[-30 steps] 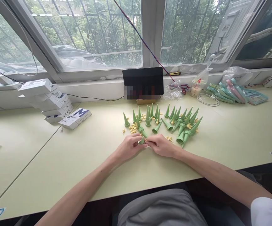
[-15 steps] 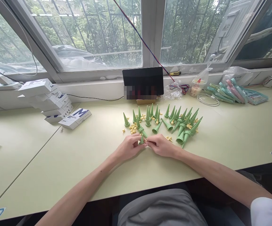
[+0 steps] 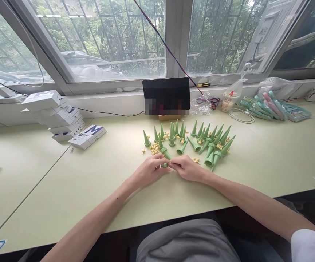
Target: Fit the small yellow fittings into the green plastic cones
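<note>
My left hand (image 3: 151, 170) is closed around a green plastic cone (image 3: 164, 165), of which only a small part shows between the fingers. Against it, my right hand (image 3: 187, 168) pinches a tiny yellow fitting (image 3: 169, 162), mostly covered by the fingertips. Both hands meet just above the table's near-middle area. Beyond them, several green cones (image 3: 171, 137) stand upright or lie tipped over, some with yellow pieces at their bases. Loose yellow fittings (image 3: 155, 148) lie in a heap behind my left hand. A few more yellow fittings (image 3: 196, 160) rest beside my right hand.
A dark screen (image 3: 166, 94) stands by the window. Stacked white boxes (image 3: 64, 116) lean at left, with one box (image 3: 87, 137) in front. At right are a bagged cup (image 3: 228, 102), a coiled white cable (image 3: 241, 115) and teal and pink wrapped items (image 3: 273, 107).
The green cone has turned in my left hand: its tip pointed up before, and now only a short rounded part shows. Both hands stay in nearly the same place.
</note>
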Demonstrator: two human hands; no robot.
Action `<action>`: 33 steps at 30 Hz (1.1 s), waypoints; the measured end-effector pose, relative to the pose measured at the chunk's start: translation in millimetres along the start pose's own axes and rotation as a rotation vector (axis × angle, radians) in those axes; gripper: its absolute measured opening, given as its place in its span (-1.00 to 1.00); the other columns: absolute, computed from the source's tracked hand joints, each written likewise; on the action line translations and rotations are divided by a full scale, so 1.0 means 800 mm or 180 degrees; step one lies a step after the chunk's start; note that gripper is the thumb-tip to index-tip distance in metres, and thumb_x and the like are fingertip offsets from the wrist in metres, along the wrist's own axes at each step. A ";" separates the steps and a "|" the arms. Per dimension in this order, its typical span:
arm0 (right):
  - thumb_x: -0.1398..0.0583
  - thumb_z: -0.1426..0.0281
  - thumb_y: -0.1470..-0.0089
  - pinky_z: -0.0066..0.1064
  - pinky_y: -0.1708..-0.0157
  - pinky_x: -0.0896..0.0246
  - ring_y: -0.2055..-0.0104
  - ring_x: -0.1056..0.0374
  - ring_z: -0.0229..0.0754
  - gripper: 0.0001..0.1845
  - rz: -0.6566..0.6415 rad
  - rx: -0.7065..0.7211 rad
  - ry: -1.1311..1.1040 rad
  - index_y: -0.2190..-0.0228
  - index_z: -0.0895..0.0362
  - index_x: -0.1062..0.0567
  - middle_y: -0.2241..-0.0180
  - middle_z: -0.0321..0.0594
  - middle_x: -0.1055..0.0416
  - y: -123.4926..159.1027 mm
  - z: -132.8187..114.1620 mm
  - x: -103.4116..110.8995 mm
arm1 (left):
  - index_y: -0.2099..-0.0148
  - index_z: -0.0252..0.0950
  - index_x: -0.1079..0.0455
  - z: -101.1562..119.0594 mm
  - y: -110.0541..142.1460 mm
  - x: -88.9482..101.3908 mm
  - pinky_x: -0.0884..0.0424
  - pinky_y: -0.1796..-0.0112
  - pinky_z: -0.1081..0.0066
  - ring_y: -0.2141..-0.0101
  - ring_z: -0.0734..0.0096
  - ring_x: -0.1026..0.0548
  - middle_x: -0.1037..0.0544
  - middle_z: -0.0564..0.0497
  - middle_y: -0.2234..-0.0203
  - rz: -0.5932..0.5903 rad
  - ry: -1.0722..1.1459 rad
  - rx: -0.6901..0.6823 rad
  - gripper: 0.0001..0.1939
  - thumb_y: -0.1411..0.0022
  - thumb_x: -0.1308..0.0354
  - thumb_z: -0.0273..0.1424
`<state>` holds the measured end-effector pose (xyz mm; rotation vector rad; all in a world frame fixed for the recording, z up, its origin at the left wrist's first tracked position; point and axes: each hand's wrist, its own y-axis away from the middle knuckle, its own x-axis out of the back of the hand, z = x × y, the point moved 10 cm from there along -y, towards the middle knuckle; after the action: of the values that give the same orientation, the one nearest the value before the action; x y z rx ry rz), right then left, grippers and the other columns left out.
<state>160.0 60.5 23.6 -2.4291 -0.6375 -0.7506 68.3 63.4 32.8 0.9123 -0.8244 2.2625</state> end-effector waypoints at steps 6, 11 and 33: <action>-0.06 0.40 -0.29 -0.47 0.50 0.14 0.54 0.03 -0.35 -0.63 0.0057 0.0026 -0.0103 0.57 0.15 -0.23 0.61 -0.40 -0.08 0.001 0.000 0.002 | 0.15 -0.29 -0.52 -0.005 0.002 0.000 -0.29 0.41 0.44 0.46 0.48 -0.33 -0.44 -0.04 0.36 0.0082 -0.0002 0.0057 -0.72 -0.37 -0.12 -0.19; -0.02 0.43 -0.30 -0.45 0.46 0.11 0.52 0.01 -0.34 -0.65 0.0005 0.0125 0.0143 0.55 0.14 -0.19 0.57 -0.37 -0.11 0.001 -0.007 0.001 | 0.28 -0.30 -0.50 -0.021 0.001 -0.005 -0.23 0.47 0.48 0.49 0.49 -0.27 -0.38 0.04 0.48 0.0154 0.0426 0.0434 -0.71 -0.33 -0.17 -0.17; -0.03 0.39 -0.28 -0.45 0.49 0.12 0.53 0.04 -0.34 -0.63 0.0109 -0.0036 -0.0296 0.58 0.12 -0.14 0.60 -0.40 -0.03 0.000 -0.003 0.001 | 0.33 -0.29 -0.46 -0.015 0.002 0.000 -0.19 0.45 0.47 0.47 0.48 -0.23 -0.32 0.07 0.49 0.0261 0.0355 0.0311 -0.73 -0.32 -0.19 -0.21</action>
<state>159.7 59.5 26.0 -2.4907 -0.6271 -0.6323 62.5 71.0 25.2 0.8000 -0.7195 2.4192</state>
